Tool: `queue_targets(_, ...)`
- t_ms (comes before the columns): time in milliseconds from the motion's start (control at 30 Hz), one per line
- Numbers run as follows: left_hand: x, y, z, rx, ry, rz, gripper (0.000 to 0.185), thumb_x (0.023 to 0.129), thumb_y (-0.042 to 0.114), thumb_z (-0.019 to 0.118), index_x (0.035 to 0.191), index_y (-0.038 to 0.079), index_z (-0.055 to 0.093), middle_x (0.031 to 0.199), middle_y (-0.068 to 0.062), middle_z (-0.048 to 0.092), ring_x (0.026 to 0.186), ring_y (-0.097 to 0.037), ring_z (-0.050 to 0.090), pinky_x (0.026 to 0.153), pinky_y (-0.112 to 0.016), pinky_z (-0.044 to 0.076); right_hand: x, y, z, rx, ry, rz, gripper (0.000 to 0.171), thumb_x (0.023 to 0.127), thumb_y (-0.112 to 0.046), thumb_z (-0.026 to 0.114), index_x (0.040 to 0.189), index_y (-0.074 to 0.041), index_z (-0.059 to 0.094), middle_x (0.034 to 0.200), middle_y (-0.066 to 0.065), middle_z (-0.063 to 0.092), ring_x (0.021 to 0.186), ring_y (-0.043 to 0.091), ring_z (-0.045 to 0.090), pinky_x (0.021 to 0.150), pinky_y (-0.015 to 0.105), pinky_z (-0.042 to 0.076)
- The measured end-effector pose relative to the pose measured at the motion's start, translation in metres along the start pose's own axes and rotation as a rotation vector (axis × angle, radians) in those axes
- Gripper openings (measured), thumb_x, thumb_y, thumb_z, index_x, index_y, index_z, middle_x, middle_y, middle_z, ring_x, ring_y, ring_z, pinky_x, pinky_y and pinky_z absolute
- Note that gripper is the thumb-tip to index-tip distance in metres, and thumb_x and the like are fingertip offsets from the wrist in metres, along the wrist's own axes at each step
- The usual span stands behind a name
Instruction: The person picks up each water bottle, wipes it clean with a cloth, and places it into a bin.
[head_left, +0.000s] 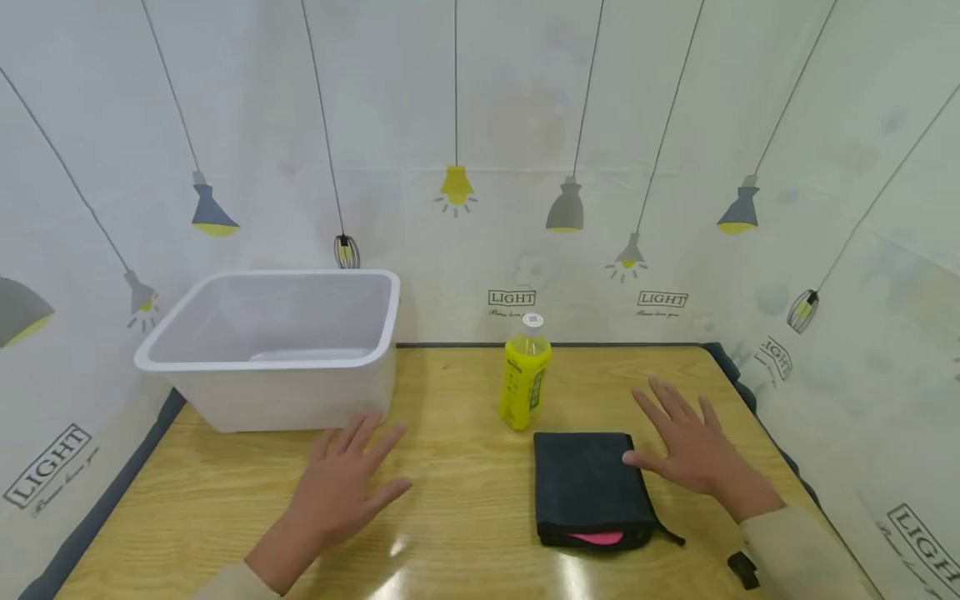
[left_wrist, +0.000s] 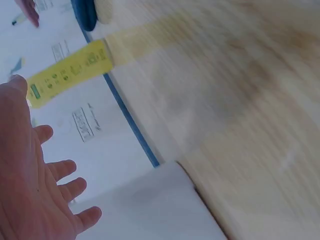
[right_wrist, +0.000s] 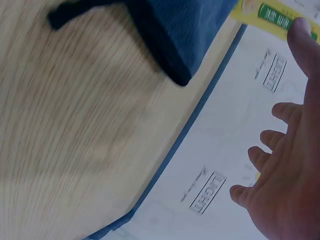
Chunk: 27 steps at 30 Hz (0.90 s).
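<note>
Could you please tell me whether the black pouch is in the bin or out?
Out: the pouch lies on the table, apart from the bin.

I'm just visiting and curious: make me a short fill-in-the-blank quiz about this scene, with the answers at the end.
1. In the head view, the white tub stands to the ____ of the bottle.
2. The bright colour peeking from the near edge of the dark pouch is ____.
3. The pouch lies closer to the person's ____ hand.
4. The boxed word printed on the wall is ____.

Answers: left; pink; right; LIGHT.
</note>
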<state>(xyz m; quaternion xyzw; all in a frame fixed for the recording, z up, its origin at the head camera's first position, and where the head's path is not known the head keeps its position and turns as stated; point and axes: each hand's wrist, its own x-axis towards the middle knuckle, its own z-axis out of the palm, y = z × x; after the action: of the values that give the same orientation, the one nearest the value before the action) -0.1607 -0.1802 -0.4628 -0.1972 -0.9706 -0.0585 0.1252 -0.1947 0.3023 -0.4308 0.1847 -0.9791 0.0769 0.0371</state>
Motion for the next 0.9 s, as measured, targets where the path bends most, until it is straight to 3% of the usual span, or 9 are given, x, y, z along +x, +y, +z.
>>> queue_targets(333,0.041,0.044,-0.012,-0.072,0.0,0.142,0.065,0.096,0.065,0.04,0.152,0.035,0.031,0.159,-0.005,0.032,0.146,-0.028,0.032,0.113,-0.056,0.029,0.01,-0.044,0.024,0.042,-0.046,-0.118,0.088,0.086,-0.065,0.057,0.155,-0.017,0.029,0.161,0.013,0.026,0.147,0.037,0.025,0.114,0.067,0.012)
queue_targets(633,0.087,0.066,-0.014,-0.08,-0.035,0.118,0.068,0.096,0.069,0.031,0.153,0.034,0.027,0.16,-0.004,0.029,0.147,-0.027,0.029,0.116,-0.053,0.029,0.005,-0.088,0.05,0.116,-0.203,-0.186,0.09,0.087,-0.069,0.053,0.156,-0.018,0.023,0.164,0.006,0.019,0.151,0.031,0.02,0.117,0.066,0.01)
queue_targets(900,0.137,0.082,-0.021,-0.176,-0.007,0.034,0.07,0.096,0.067,0.037,0.154,0.029,0.024,0.158,-0.006,0.031,0.149,-0.029,0.024,0.117,-0.053,0.026,-0.004,-0.099,0.078,0.103,-0.277,-0.191,0.098,0.083,-0.075,0.051,0.157,-0.019,0.019,0.165,0.005,0.012,0.153,0.029,0.014,0.115,0.069,0.009)
